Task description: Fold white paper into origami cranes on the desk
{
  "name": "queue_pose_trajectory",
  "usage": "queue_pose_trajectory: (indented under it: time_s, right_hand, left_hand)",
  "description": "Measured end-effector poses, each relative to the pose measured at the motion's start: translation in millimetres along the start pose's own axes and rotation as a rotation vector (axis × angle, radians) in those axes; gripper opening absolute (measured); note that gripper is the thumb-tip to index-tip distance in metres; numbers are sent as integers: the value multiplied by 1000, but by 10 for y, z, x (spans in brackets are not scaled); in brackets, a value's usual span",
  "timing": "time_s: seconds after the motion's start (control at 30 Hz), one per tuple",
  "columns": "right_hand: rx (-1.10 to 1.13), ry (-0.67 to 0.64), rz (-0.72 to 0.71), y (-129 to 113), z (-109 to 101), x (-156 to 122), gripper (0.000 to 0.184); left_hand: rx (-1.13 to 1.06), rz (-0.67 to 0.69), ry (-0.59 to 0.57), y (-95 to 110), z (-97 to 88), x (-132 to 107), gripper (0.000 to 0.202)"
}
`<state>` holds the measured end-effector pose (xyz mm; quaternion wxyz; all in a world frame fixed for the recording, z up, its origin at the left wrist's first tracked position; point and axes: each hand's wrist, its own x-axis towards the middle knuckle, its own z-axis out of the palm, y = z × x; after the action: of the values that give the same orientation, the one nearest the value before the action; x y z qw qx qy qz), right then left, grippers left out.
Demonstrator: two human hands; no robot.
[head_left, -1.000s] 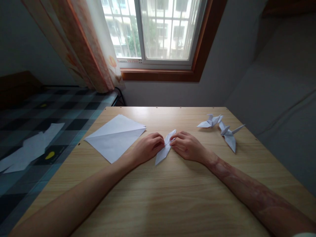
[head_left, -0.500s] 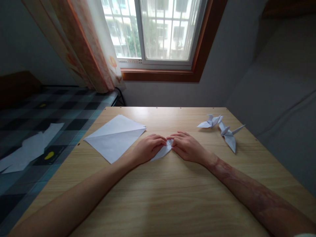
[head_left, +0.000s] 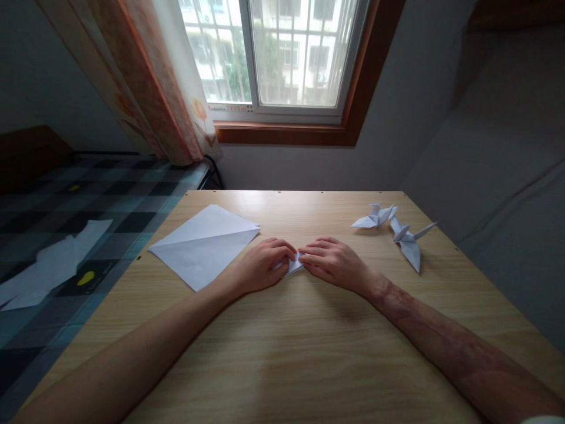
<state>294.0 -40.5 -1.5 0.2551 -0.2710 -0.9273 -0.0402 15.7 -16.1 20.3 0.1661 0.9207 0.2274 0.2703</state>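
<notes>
My left hand (head_left: 263, 266) and right hand (head_left: 336, 262) pinch the paper (head_left: 295, 266) on the bench (head_left: 309, 353) mid-fold; I judge creasing wants even pressure.

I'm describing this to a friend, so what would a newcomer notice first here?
The left hand and right hand meet at the middle of the wooden table, pressing a small folded paper between their fingertips. To their right sit a paper crane and a second crane; to their left lies a large white sheet with a diagonal crease.
</notes>
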Motion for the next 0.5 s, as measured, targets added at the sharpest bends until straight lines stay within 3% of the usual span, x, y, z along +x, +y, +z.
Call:
queue_pose_trajectory:
  time_s: [0.3,0.5]
  right_hand:
    - [79,27,34,1,7,-3,15]
    - [195,59,103,-4,43,-1,22]
  left_hand:
    - [155,37,4,33,15,-12,12]
    - [145,48,-9,-8,3,-24,20]
